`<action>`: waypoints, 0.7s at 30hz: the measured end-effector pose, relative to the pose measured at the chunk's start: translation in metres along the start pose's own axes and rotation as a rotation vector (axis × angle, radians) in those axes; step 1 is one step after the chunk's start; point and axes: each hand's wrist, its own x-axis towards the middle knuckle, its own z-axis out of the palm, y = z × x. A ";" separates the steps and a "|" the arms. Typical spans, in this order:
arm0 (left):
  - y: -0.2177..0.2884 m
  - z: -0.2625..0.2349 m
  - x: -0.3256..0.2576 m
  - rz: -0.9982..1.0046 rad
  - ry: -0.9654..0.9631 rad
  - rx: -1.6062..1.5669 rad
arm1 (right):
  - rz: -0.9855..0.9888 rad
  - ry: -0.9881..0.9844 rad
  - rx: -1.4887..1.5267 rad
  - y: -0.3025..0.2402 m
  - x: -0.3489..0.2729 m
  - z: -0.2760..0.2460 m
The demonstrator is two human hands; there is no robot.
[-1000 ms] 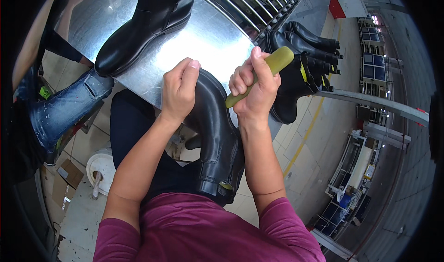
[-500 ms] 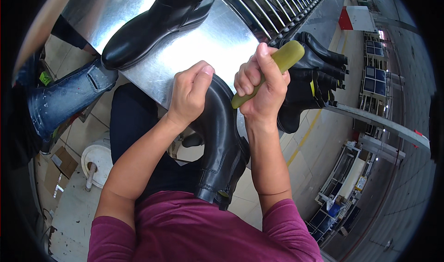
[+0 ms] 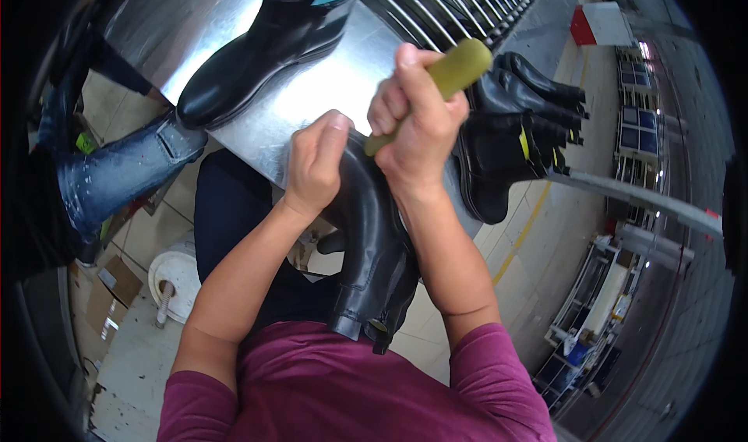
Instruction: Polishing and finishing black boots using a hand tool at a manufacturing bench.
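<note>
A black leather boot (image 3: 374,255) stands with its shaft against my chest and its toe end pointing up toward the steel table. My left hand (image 3: 318,161) clasps the boot near its upper end. In my right hand (image 3: 417,126) is a tool with an olive-green handle (image 3: 460,64); its lower end meets the boot between my two hands, and the working tip is hidden by my fingers.
A second black boot (image 3: 269,40) with a blue tag lies on the shiny steel table (image 3: 312,91). Several black boots (image 3: 514,130) hang at the right. A person's leg in jeans (image 3: 117,177) is at the left, a white bucket (image 3: 175,278) on the floor below.
Both hands have moved slightly up and to the right along the boot. The green handle now stands steeper and farther from me.
</note>
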 end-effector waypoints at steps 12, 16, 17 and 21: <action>0.004 0.004 -0.001 -0.053 -0.038 -0.019 | -0.031 0.045 0.079 -0.034 -0.039 -0.059; 0.003 0.003 -0.001 -0.052 -0.056 0.005 | 0.034 0.094 0.061 -0.023 -0.046 -0.058; 0.002 0.002 0.000 -0.039 -0.058 0.020 | 0.033 0.102 0.048 -0.022 -0.044 -0.057; 0.001 0.002 0.000 -0.061 -0.043 -0.004 | -0.070 0.068 0.045 -0.016 -0.024 -0.038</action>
